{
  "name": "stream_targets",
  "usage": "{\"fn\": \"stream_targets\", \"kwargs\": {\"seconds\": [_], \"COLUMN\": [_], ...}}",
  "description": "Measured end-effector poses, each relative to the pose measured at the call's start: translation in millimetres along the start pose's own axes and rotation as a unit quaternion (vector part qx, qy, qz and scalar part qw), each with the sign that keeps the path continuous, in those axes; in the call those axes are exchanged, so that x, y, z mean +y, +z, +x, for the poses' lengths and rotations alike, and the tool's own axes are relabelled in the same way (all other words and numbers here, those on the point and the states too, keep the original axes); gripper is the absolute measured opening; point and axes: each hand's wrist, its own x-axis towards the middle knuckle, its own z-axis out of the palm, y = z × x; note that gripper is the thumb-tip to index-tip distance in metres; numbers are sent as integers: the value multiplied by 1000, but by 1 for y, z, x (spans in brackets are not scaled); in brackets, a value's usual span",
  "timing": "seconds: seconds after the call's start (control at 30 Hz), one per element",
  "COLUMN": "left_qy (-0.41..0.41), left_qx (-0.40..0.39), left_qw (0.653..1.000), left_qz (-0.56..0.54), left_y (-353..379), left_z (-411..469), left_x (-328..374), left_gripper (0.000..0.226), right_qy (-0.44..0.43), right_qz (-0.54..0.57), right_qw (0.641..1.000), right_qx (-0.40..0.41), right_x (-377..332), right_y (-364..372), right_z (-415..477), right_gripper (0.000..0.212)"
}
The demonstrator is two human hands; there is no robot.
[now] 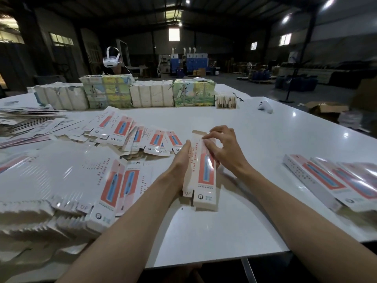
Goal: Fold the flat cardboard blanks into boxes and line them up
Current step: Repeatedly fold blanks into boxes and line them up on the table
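A long white carton [205, 176] with a red panel and a blue toothbrush picture stands half-formed over the white table [255, 127], its far end flap open. My left hand [181, 158] grips its left side. My right hand [222, 148] holds its right side, fingertips pinching the upper edge near the far end. Folded boxes [334, 180] of the same print lie side by side at the right. Flat blanks [61, 180] are stacked at the left, with more blanks [138, 135] fanned out beyond.
Bundles of wrapped packs [126, 94] form a row across the far side of the table. A person wearing a white headset [111, 58] stands behind them. A small white device [265, 107] lies at the far right. The table's near edge runs just below my forearms.
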Motion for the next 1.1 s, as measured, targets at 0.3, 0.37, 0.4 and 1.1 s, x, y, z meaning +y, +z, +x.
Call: {"fn": "stream_targets", "kwargs": {"seconds": [0.3,0.37,0.4,1.1], "left_qy": [-5,-7,-7,143], "left_qx": [-108,-114,-116,31], "left_qw": [994,993,993,988], "left_qz": [-12,-23,-37,-46], "left_y": [11,14,14,15], "left_z": [-2,-1,0,0], "left_x": [-4,-6,-7,-7], "left_gripper": [74,72,68,40], "right_qy": [161,162,161,116], "right_qz": [461,498,496,357], "right_qw": [870,847,849,924], "right_qx": [-71,-88,-84,-69], "right_x": [-12,-15,-15,-6], "right_y": [-8,-9,-9,-2], "right_z": [-3,-6,-6,-9], "right_gripper": [27,29,29,47]}}
